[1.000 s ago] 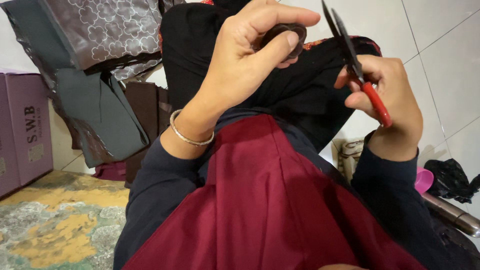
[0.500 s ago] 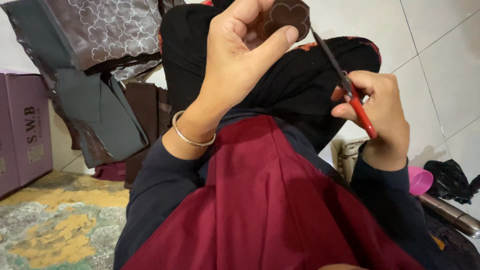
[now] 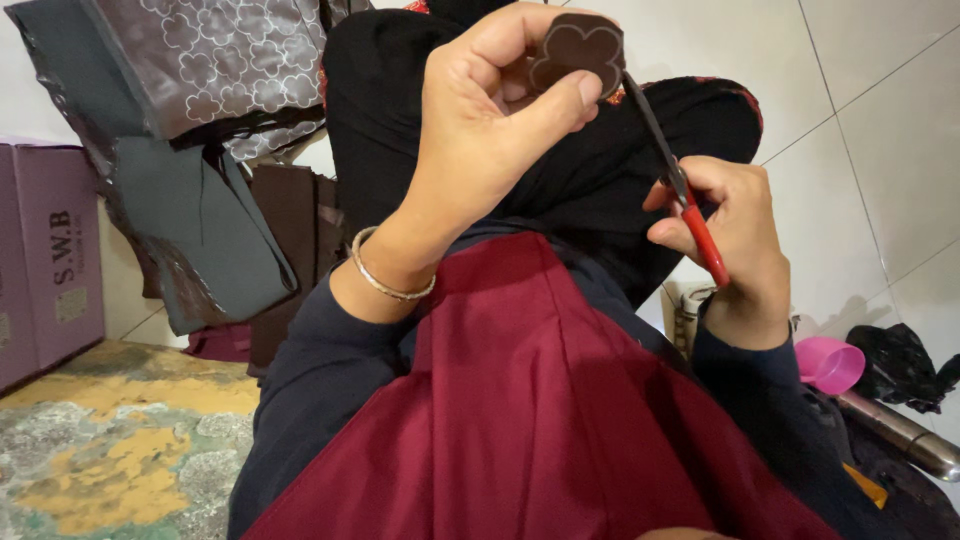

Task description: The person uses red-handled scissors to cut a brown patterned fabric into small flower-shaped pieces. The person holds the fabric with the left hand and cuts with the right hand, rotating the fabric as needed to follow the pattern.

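My left hand (image 3: 480, 130) pinches a small dark brown cut-out (image 3: 580, 52) with a pale flower outline, held up between thumb and fingers. A thin bracelet (image 3: 385, 285) circles that wrist. My right hand (image 3: 735, 240) grips red-handled scissors (image 3: 675, 180); their dark blades point up-left and meet the right edge of the cut-out. Both hands hover over my lap, which is covered in black cloth (image 3: 600, 170) and dark red cloth (image 3: 540, 420).
A sheet of brown flower-patterned material (image 3: 235, 55) hangs at upper left with grey-green pieces (image 3: 190, 235) below it. A purple box (image 3: 45, 250) stands at left, a patterned mat (image 3: 110, 450) lies below it. A pink cup (image 3: 830, 365) and black bag (image 3: 900, 365) sit on the white tiled floor at right.
My left hand has turned the cut-out so its flower face shows. The scissors have tilted and come in against its right edge.
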The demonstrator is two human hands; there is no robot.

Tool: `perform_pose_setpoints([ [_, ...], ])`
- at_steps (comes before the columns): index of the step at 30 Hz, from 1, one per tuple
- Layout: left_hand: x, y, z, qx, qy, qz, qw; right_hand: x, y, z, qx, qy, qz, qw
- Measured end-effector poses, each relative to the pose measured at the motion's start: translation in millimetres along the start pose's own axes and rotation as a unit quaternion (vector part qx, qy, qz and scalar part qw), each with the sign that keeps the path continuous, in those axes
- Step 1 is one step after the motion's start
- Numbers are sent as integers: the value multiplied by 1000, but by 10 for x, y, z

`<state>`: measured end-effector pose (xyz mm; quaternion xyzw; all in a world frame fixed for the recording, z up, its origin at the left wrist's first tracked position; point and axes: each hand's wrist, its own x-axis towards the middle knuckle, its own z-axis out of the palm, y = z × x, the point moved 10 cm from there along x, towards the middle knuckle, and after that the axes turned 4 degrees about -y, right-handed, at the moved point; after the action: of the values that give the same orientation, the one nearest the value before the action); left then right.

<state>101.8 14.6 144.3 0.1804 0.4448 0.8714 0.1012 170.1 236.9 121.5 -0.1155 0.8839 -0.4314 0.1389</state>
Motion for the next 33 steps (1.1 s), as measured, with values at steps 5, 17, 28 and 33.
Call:
perform_pose_setpoints([
  [5,-1,4,9,23,0,10,1000,-11,3,4,8,7,0,1000],
  [17,17,-25,25,20,11,12,1000,-23,49,0,13,4,6,1000],
  [28,14,-11,50,4,17,8,1000,-48,77,-5,15,5,-4,1000],
  [33,8,-30,58,-1,20,7,1000,-62,150,37,22,14,4,1000],
])
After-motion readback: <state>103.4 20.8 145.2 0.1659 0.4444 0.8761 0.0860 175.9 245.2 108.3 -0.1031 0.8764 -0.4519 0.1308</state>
